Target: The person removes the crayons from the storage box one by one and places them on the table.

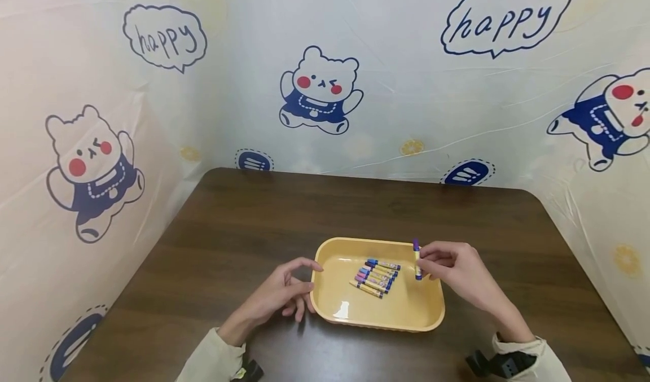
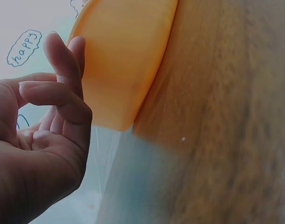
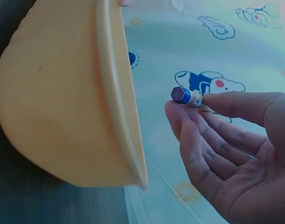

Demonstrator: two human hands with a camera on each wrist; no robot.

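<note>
A yellow tray (image 1: pixel 330 308) stands on the dark wooden table. Inside it, several crayons (image 1: pixel 376 279) with yellow wrappers and dark blue ends lie in a slanting row. My right hand (image 1: pixel 459 266) pinches a purple-tipped crayon (image 1: pixel 417 258) between thumb and fingers, upright over the tray's right side. The right wrist view shows this crayon's dark six-sided end (image 3: pixel 179 95) at the fingertips, beside the tray wall (image 3: pixel 63 93). My left hand (image 1: pixel 279 292) touches the tray's left rim with loosely bent fingers. In the left wrist view its fingertips (image 2: pixel 58 44) are against the tray wall (image 2: pixel 123 56).
The wooden table (image 1: pixel 244 218) extends around the tray on all sides. A pale sheet (image 1: pixel 396 100) printed with bears and the word "happy" hangs behind and beside it. Dark camera mounts (image 1: pixel 503 364) sit at both wrists, next to light sleeves (image 1: pixel 543 365).
</note>
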